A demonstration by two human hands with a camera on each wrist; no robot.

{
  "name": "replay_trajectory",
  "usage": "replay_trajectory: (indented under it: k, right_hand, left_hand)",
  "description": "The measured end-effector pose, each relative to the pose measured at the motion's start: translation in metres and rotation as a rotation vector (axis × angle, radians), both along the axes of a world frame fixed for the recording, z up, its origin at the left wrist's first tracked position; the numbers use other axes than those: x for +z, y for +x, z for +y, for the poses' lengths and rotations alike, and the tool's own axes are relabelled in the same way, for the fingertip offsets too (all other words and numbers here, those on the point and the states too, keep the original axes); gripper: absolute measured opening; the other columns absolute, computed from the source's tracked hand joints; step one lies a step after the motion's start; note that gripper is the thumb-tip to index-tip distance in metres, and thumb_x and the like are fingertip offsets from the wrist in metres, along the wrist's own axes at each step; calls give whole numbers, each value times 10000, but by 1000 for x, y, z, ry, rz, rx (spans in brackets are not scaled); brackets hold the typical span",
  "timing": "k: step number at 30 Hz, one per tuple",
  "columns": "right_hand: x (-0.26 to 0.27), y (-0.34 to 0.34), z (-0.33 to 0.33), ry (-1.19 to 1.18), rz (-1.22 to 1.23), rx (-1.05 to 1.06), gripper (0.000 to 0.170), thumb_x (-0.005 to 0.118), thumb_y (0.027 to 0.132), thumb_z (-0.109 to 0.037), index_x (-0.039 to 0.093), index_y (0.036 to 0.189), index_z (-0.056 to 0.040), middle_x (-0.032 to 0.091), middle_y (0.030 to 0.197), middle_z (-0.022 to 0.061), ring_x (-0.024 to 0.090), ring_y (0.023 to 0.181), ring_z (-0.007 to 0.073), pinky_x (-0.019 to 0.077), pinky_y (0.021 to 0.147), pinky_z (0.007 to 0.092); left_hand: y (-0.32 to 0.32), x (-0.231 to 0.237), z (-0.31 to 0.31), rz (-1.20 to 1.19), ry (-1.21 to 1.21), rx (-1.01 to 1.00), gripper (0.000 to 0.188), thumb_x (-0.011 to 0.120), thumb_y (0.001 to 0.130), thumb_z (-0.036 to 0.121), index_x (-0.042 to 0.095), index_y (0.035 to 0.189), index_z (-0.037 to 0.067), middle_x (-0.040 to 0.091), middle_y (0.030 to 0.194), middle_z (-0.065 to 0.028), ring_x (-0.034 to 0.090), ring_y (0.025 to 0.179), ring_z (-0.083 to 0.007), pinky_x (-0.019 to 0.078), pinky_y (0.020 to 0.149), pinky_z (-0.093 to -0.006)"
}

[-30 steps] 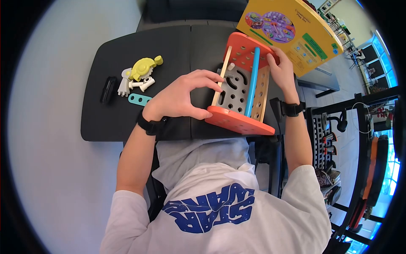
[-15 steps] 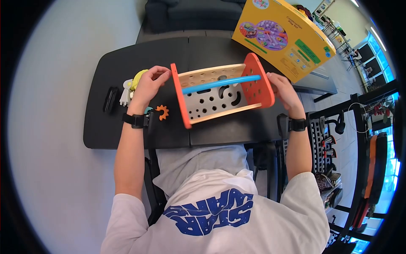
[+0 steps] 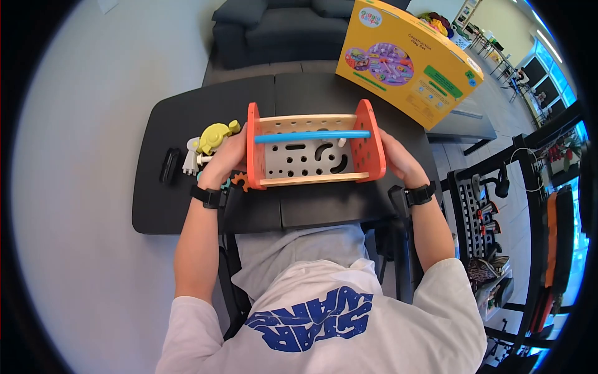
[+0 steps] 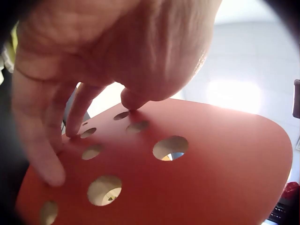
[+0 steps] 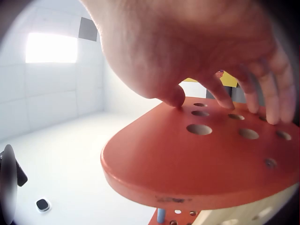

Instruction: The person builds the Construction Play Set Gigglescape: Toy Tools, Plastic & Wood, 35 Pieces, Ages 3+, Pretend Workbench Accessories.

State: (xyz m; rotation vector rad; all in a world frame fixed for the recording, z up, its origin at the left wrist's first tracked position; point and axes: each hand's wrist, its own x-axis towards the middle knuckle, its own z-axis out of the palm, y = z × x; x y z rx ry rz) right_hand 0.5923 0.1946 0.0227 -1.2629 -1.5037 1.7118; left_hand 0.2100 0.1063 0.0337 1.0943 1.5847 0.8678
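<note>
A toy toolbox with red end panels [image 3: 369,156], wooden side rails, a grey holed base [image 3: 305,163] and a blue bar handle [image 3: 311,135] sits lengthwise in front of me on the black table. My left hand [image 3: 229,154] lies against the outer face of the left panel, its fingertips and thumb touching the red surface [image 4: 225,154] among the holes. Against the right panel [image 5: 187,159], my right hand [image 3: 400,163] presses the same way with fingers extended. A white peg [image 3: 342,143] stands inside the box near its right end.
Left of the toolbox lie a yellow-green toy piece [image 3: 215,137], a pale claw-shaped piece [image 3: 190,159], an orange gear [image 3: 240,181] and a black oblong object [image 3: 169,165]. A yellow play-set box [image 3: 405,68] stands at the back right. A dark sofa [image 3: 293,34] is beyond.
The toolbox has turned from pointing away from me to lying crosswise. My left hand went from its long side to its left panel, and the right hand came down the right end.
</note>
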Motion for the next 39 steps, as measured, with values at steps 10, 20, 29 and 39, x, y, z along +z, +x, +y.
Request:
replay_trajectory:
  k: [10,20,29,39]
  right_hand:
    - [-11,-2,1,-156,237,-93,451,451,1085,-409,588,1417,-136,636,1132,-15,523,920,92,471,876,272]
    - [-4,-1,2,-37,330,-144,396,481,1080,-360,656,1307,-87,703,1173,44,635,1027,132,476,936,332]
    - [5,1,-1,221,541,-243,437,487,1108,-363,657,1244,16,717,1116,55,656,926,95,540,827,272]
    - [5,14,-9,330,468,-95,494,674,1000,-301,611,1355,37,376,1593,105,363,1471,206,332,1186,369]
  left_hand:
    - [5,-7,3,-201,107,-63,574,390,1091,511,563,1398,58,640,1278,-68,628,1139,-165,534,924,-344]
    - [11,-16,10,-215,340,-4,484,359,1129,437,566,1305,36,632,1090,-47,610,967,-126,515,852,-292]
    - [41,26,-1,-162,698,82,401,417,1132,356,478,1345,22,572,1204,-67,548,1109,-123,454,987,-278]
    - [35,24,-1,-315,658,62,495,730,955,191,479,1357,47,571,1295,-87,532,1252,-186,439,1063,-341]
